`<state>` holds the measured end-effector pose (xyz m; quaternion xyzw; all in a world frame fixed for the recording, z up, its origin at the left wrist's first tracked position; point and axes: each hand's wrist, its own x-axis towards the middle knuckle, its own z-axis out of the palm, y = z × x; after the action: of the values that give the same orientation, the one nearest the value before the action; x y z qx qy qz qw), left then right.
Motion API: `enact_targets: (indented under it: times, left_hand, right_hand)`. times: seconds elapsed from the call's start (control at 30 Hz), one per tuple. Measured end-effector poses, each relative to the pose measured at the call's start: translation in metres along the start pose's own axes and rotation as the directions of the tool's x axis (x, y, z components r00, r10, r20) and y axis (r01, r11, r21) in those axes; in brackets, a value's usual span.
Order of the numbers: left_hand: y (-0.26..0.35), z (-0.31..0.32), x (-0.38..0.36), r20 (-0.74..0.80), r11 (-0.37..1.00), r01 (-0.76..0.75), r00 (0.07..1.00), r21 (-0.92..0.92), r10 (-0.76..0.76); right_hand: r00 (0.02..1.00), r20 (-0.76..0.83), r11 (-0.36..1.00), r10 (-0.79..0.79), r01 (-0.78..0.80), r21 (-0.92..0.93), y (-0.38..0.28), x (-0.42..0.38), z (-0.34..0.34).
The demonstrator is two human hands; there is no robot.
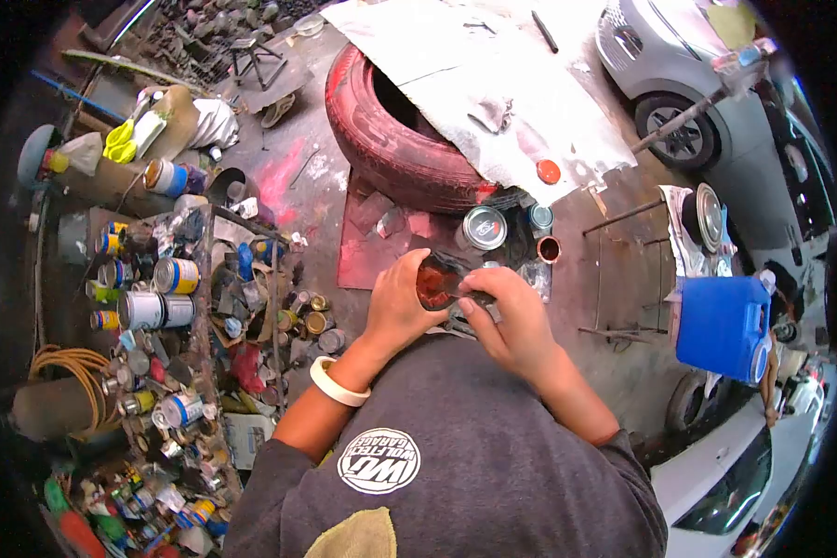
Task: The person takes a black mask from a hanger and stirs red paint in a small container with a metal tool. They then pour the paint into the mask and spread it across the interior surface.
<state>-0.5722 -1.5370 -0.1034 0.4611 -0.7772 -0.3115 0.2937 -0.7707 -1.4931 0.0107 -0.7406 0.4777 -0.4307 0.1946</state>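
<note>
Both hands are on the small red-stained glossy container (437, 282) at chest height, left hand (395, 307) wrapped around its side, right hand (516, 321) pinching its end, so it looks mid-handling, with open paint tins (484, 228) waiting on the floor beyond.

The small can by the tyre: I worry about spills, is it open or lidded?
Open: the can shows reddish-brown paint inside, with no lid on it.

Tyre (391, 149) behind 2 cans (484, 228); jerrycan (724, 325) right.
</note>
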Motion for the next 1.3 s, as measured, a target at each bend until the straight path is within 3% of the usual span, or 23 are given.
enact_targets:
  times: [0.3, 0.6, 1.17, 1.3]
  left_hand:
    - [-0.037, -0.025, -0.002, -0.003, 0.99, -0.143, 0.99, -0.008, 0.143]
    - [-0.05, -0.043, -0.012, 0.024, 0.997, -0.08, 0.996, -0.019, 0.08]
    - [-0.06, -0.059, -0.024, -0.019, 0.99, -0.143, 0.99, -0.017, 0.142]
    - [-0.062, -0.058, -0.022, -0.032, 0.988, -0.154, 0.988, 0.002, 0.154]
  right_hand:
    - [0.994, -0.092, 0.997, 0.051, -0.056, -0.051, -0.026, 0.002, 0.046]
    - [0.996, -0.062, 0.996, 0.069, -0.072, -0.051, -0.043, 0.002, 0.068]
    - [0.99, -0.066, 0.992, 0.121, -0.124, -0.037, -0.054, 0.005, 0.084]
    - [0.996, -0.059, 0.996, 0.072, -0.075, -0.047, -0.051, 0.009, 0.084]
